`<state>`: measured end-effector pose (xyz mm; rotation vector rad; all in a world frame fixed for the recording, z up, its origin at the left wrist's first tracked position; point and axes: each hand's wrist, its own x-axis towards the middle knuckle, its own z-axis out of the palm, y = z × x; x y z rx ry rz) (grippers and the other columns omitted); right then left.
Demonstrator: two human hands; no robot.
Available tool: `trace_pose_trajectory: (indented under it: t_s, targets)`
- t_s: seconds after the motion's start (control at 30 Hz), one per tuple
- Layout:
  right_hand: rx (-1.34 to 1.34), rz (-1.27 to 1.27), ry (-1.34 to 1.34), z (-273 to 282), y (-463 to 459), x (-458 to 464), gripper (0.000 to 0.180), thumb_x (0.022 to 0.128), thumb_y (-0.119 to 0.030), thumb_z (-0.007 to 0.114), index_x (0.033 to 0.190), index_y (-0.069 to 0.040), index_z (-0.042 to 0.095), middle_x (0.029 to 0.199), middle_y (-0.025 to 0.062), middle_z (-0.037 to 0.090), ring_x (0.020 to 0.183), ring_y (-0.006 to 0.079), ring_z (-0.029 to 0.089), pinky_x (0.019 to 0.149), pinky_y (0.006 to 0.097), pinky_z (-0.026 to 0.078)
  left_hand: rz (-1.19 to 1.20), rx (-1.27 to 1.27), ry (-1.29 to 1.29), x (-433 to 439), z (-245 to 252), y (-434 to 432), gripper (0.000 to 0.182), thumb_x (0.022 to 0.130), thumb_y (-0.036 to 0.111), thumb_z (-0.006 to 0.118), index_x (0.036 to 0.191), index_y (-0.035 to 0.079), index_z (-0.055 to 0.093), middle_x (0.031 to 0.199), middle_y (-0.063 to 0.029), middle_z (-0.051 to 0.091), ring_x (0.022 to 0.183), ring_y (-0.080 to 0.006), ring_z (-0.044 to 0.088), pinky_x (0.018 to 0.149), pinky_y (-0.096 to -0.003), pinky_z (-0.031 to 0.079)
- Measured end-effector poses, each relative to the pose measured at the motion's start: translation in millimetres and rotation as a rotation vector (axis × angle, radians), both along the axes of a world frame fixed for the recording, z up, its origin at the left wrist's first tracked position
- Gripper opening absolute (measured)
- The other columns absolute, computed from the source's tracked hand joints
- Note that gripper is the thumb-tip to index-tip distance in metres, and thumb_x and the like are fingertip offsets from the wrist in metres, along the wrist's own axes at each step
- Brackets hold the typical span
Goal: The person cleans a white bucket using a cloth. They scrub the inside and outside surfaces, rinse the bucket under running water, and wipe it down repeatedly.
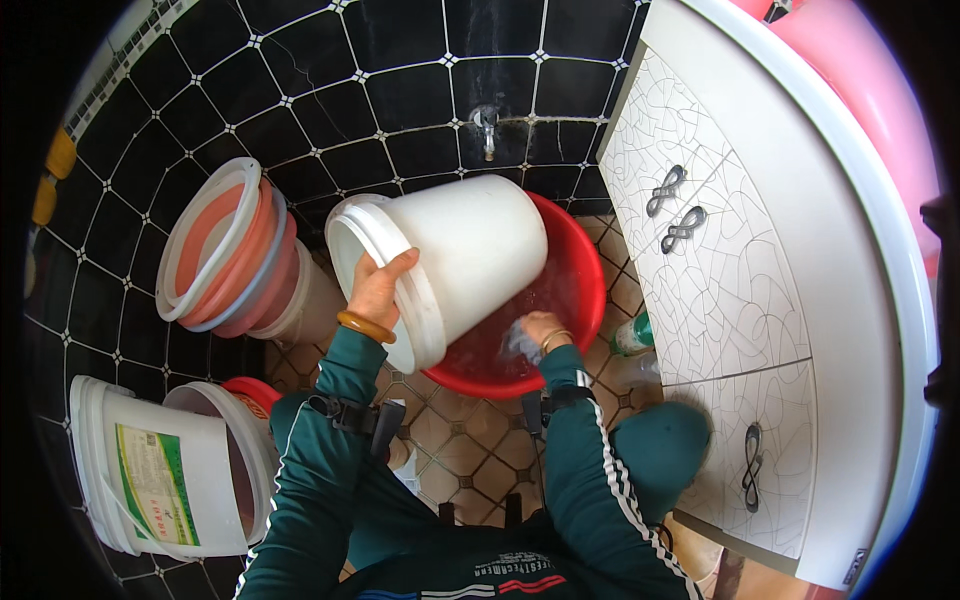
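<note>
A large white plastic bucket (472,247) lies tilted on its side over a red plastic basin (581,262), its mouth facing left. My left hand (375,289) grips the bucket's rim, thumb on the outside and fingers hidden inside. Water stands in the basin, partly covered by the bucket. Low inside the basin, my right hand (544,328) is closed around a wet, pale grey cloth (519,341) at the water's surface. A bracelet circles each wrist.
A wall tap (487,133) juts from black tiles behind the basin. Stacked basins and buckets (225,247) stand at left, above a labelled white bucket (165,472). A white cabinet (720,300) borders the right, with a green bottle (634,335) at its foot.
</note>
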<state>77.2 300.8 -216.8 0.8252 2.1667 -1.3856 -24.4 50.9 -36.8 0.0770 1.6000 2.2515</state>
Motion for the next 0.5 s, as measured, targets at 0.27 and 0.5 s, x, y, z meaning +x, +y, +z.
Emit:
trace_pose_trajectory:
  t_s: [0.27, 0.5]
  targets:
    - [-0.040, -0.169, 0.922, 146, -101, -35, 0.029, 0.087, -0.020, 0.053, 0.112, -0.006, 0.056, 0.100, 0.0116, 0.063, 0.094, 0.0275, 0.062, 0.081, 0.0430, 0.049, 0.237, -0.092, 0.036, -1, -8, 5, 0.049, 0.095, 0.028, 0.059, 0.132, -0.001, 0.047, 0.119, -0.0118, 0.058, 0.104, -0.0217, 0.056, 0.088, -0.0362, 0.048]
    - [0.681, -0.162, 1.213, 123, -123, -67, 0.037, 0.080, -0.023, 0.060, 0.113, -0.005, 0.056, 0.125, 0.0139, 0.053, 0.125, 0.0458, 0.036, 0.106, 0.0548, 0.028, 0.212, -0.107, -0.037, -10, -4, -9, 0.048, 0.098, 0.036, 0.052, 0.130, 0.000, 0.050, 0.118, -0.0102, 0.060, 0.103, -0.0200, 0.058, 0.087, -0.0345, 0.049]
